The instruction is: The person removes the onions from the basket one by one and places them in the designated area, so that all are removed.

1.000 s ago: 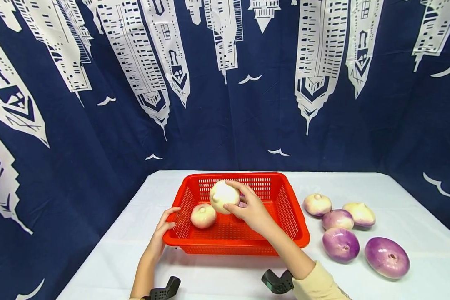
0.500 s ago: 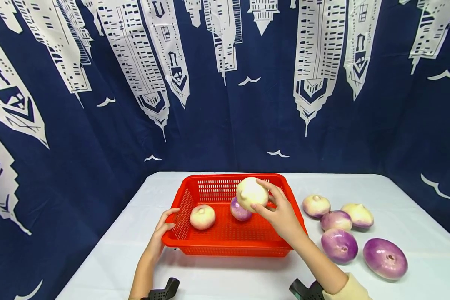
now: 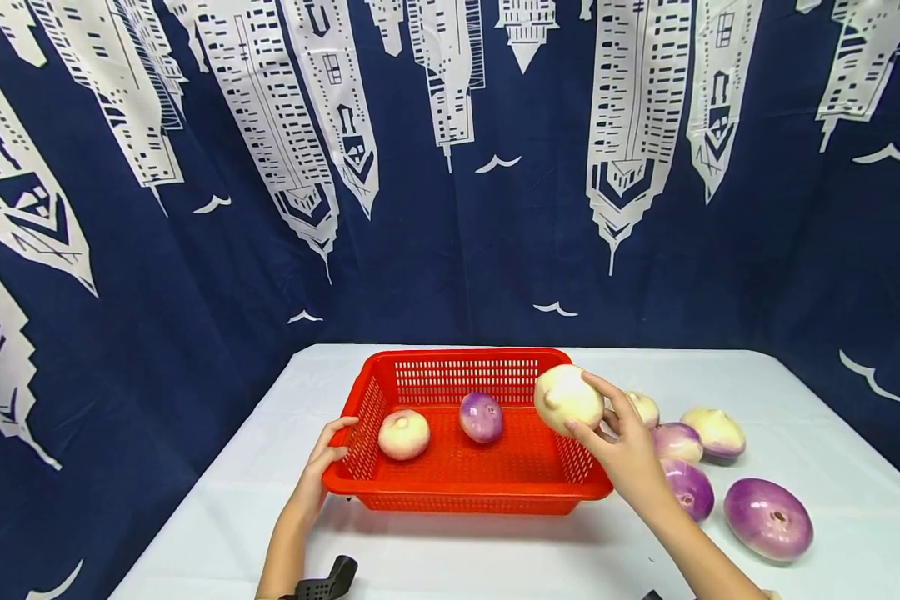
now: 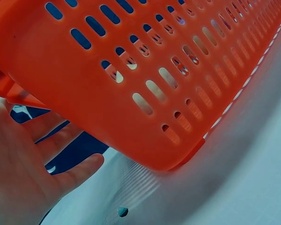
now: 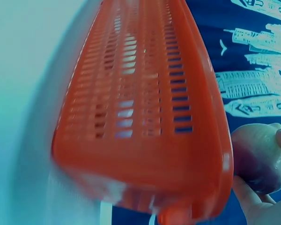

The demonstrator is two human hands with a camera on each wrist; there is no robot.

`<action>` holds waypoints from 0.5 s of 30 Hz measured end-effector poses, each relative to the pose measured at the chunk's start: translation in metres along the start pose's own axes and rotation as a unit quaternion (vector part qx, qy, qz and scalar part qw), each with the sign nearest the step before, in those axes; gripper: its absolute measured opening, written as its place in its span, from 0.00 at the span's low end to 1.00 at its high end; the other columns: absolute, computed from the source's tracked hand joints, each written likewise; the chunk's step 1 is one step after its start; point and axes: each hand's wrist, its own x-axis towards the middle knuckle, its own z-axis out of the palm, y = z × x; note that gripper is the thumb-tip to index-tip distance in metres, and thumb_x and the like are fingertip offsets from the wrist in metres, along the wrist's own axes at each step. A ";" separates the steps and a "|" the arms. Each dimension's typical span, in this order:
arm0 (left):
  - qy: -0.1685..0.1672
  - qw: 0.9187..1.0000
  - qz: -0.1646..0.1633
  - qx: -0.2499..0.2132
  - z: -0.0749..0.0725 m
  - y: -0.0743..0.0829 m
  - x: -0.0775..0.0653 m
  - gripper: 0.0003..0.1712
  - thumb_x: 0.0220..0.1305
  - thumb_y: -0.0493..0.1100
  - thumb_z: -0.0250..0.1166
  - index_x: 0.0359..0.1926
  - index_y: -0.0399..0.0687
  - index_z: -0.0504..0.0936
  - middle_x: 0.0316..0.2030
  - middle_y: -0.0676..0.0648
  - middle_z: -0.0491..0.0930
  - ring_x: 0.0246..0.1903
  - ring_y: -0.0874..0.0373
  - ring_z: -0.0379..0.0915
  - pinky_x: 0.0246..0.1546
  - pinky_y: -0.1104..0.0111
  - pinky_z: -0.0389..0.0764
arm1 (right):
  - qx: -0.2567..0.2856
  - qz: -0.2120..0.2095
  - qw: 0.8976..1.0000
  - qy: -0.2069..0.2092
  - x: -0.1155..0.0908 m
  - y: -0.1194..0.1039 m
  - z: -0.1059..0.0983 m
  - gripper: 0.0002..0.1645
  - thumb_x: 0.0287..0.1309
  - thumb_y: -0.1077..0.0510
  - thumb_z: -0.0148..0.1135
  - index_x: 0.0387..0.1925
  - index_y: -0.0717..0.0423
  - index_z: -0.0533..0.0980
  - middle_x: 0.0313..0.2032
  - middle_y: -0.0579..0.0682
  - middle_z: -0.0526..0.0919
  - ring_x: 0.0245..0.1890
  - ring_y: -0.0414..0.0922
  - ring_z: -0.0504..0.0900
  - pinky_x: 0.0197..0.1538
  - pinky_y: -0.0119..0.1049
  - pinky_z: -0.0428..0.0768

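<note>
In the head view my right hand (image 3: 630, 446) holds a turnip (image 3: 567, 400) up at the right end of the red plastic basket (image 3: 465, 492), thumb and fingers on opposite sides of it. The right wrist view has the held turnip (image 5: 260, 159) just past the basket's rim. My left hand (image 3: 318, 462) grips the basket's left rim; in the left wrist view several fingers (image 4: 79, 171) reach under that rim. Inside the basket sit a pale turnip (image 3: 404, 435) at left and a purple turnip (image 3: 482, 417) near the middle.
Right of the basket, several purple-and-white turnips lie on the white tablecloth (image 3: 450, 567), one large purple turnip (image 3: 768, 518) apart from the rest. My right hand and the held turnip partly hide some. A dark blue curtain (image 3: 457, 250) with printed buildings hangs behind.
My right hand has carried the turnip rightward from over the middle of the basket to its right end. The purple turnip inside has come into full view. My left hand stays put.
</note>
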 end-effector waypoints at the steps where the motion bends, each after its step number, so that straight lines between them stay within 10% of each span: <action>1: -0.002 1.000 -0.001 0.000 0.000 0.000 0.000 0.29 0.54 0.37 0.40 0.60 0.43 0.58 0.58 0.42 0.57 0.51 0.52 0.63 0.47 0.67 0.70 | -0.006 0.000 1.000 0.005 -0.002 0.002 -0.004 0.37 0.51 0.64 0.61 0.63 0.55 0.59 0.59 0.52 0.58 0.43 0.19 0.70 0.43 0.15 0.72; 8: -0.002 1.000 -0.004 0.001 0.000 0.000 0.000 0.30 0.53 0.37 0.41 0.61 0.43 0.58 0.58 0.42 0.57 0.51 0.51 0.63 0.48 0.67 0.70 | -0.038 0.010 0.999 0.027 -0.013 0.010 -0.037 0.38 0.54 0.64 0.58 0.66 0.52 0.56 0.60 0.59 0.55 0.43 0.16 0.68 0.39 0.15 0.74; 15: 0.000 1.000 0.001 -0.001 -0.002 0.000 0.000 0.29 0.54 0.37 0.40 0.60 0.43 0.58 0.57 0.42 0.58 0.50 0.54 0.65 0.46 0.69 0.71 | -0.073 0.039 0.994 0.067 -0.019 0.028 -0.069 0.39 0.56 0.63 0.57 0.67 0.46 0.54 0.57 0.41 0.58 0.41 0.14 0.66 0.36 0.15 0.74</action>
